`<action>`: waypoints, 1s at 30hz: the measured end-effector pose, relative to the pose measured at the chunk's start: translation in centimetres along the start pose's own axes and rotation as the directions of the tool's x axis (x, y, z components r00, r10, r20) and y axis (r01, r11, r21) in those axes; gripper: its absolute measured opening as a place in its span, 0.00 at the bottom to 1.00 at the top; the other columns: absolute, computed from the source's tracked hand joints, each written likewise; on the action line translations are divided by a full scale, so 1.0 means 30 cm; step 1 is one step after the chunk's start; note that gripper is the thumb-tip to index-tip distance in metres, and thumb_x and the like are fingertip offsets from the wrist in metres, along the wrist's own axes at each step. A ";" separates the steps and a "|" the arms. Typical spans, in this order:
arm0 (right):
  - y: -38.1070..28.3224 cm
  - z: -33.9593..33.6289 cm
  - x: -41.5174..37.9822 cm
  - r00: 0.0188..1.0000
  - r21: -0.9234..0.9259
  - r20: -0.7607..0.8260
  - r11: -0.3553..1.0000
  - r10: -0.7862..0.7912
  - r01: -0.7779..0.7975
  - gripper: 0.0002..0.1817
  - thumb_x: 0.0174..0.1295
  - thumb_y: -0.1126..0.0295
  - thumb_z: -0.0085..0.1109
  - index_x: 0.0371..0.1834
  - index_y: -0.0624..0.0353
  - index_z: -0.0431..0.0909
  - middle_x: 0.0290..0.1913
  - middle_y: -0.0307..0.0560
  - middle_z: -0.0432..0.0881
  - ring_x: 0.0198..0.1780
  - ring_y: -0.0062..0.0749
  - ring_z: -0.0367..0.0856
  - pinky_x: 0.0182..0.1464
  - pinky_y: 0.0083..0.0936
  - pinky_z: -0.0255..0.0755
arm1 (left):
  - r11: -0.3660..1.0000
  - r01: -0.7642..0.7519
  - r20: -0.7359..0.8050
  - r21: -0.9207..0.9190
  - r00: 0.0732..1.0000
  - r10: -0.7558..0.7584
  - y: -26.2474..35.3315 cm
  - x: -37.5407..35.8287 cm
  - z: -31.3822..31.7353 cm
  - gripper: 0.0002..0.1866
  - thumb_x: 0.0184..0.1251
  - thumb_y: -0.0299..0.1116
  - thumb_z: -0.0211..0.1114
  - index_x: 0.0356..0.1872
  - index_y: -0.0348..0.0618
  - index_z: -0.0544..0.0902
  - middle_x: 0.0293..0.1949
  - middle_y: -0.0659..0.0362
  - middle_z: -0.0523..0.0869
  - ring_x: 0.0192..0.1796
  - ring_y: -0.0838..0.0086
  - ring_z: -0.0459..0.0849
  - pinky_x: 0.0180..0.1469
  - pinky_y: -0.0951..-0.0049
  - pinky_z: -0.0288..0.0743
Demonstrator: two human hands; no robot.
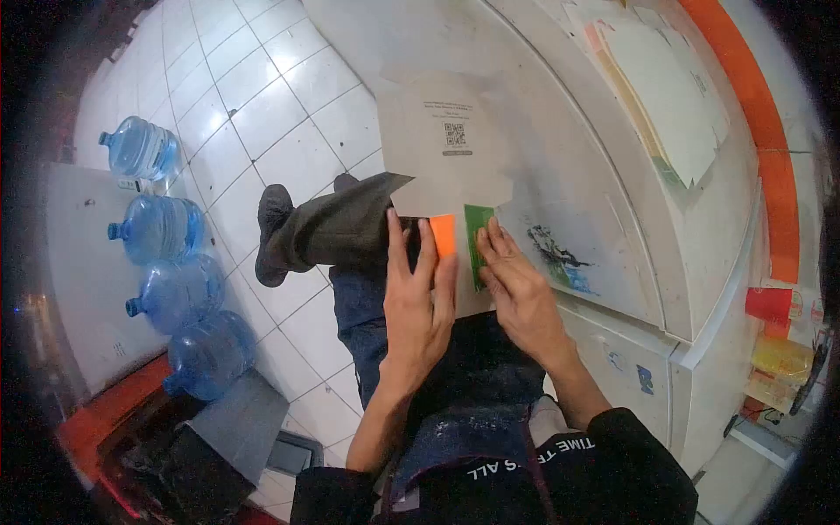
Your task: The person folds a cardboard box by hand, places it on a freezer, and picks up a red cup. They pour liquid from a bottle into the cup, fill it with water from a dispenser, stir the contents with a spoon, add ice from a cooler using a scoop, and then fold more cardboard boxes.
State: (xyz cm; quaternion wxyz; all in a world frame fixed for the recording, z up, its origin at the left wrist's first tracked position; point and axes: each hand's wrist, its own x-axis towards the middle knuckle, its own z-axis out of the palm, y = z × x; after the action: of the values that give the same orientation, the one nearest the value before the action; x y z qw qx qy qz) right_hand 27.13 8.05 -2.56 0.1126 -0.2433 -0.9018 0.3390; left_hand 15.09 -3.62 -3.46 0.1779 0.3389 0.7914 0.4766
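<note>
A light cardboard sheet (446,171) with a printed QR code lies over my lap. An orange piece (444,234) and a green strip (478,245) are on its lower part, a small gap between them. My left hand (418,293) rests beside the orange piece, fingers apart, thumb at its lower edge, over a dark patch. My right hand (521,293) lies with its fingers on the right side of the green strip, pressed close together. Whether the right fingers pinch the strip or only press it is hard to tell.
Several blue water bottles (162,219) lie along the left on the tiled floor (262,96). To the right is a large pale cabinet-like surface (604,219) with papers (669,96) on it. A dark box (232,424) is at lower left.
</note>
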 end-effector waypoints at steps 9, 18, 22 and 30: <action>-0.007 -0.033 -0.007 0.966 0.293 -0.060 0.929 0.252 -0.224 0.24 0.69 0.65 0.64 0.67 0.63 0.77 0.65 0.59 0.79 0.69 0.46 0.76 0.69 0.35 0.71 | 0.889 0.281 0.080 -0.360 0.959 -0.271 -0.039 0.010 -0.020 0.24 0.64 0.41 0.77 0.50 0.30 0.83 0.41 0.50 0.89 0.42 0.71 0.88 0.44 0.72 0.81; 0.038 0.019 0.041 0.928 0.423 -0.035 0.846 0.372 -0.324 0.23 0.62 0.74 0.71 0.57 0.59 0.71 0.44 0.46 0.84 0.43 0.27 0.84 0.48 0.26 0.78 | 0.902 0.228 0.120 -0.367 0.973 -0.197 -0.114 0.061 0.021 0.20 0.62 0.39 0.79 0.42 0.31 0.85 0.35 0.54 0.89 0.36 0.76 0.87 0.39 0.74 0.81; 0.020 -0.022 0.055 0.913 0.597 0.082 0.714 0.399 -0.365 0.26 0.61 0.72 0.73 0.59 0.58 0.69 0.45 0.48 0.85 0.43 0.27 0.84 0.48 0.26 0.78 | 0.770 0.399 0.274 -0.498 0.915 -0.297 -0.119 0.060 -0.046 0.19 0.63 0.38 0.78 0.45 0.31 0.86 0.37 0.56 0.90 0.37 0.77 0.87 0.39 0.74 0.82; -0.056 -0.045 0.054 0.906 0.699 -0.118 0.682 0.406 -0.215 0.21 0.70 0.63 0.66 0.61 0.62 0.75 0.47 0.46 0.86 0.56 0.30 0.83 0.58 0.25 0.76 | 0.568 0.372 0.237 -0.734 0.924 -0.299 -0.082 0.051 -0.093 0.17 0.64 0.32 0.76 0.50 0.34 0.86 0.39 0.56 0.91 0.39 0.73 0.90 0.45 0.70 0.86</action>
State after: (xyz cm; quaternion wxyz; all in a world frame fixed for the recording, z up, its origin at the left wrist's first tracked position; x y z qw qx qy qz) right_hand 25.64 8.55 -0.37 0.2518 -0.3796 -0.6394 0.6194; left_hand 11.42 -5.08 -4.21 0.4257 0.0946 0.5544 0.7088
